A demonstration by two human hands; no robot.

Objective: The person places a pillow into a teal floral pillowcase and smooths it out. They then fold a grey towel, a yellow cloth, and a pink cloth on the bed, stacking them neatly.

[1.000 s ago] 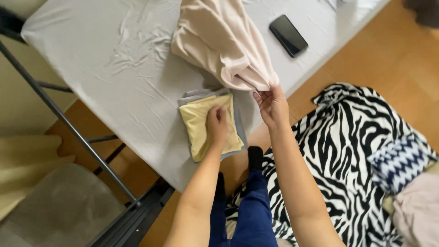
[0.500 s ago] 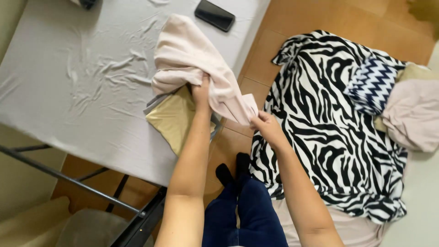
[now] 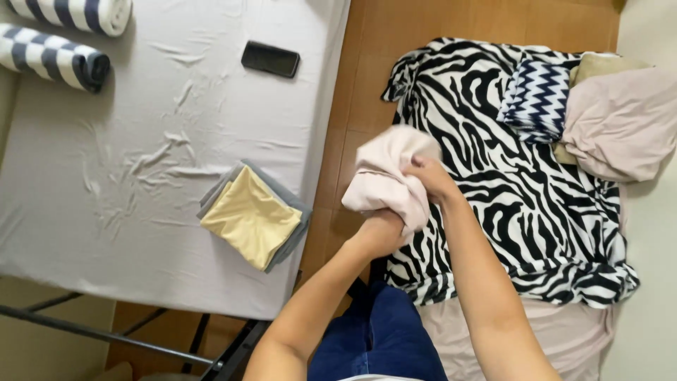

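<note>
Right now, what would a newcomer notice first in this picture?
First the zebra cloth spread over the floor at right. Above its edge both hands, left hand and right hand, grip a bunched pink cloth. On the grey table at left lies a folded yellow cloth, with a phone farther up.

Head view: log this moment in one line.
left hand: grips pink cloth | right hand: grips same cloth | folded yellow cloth: on table
</note>
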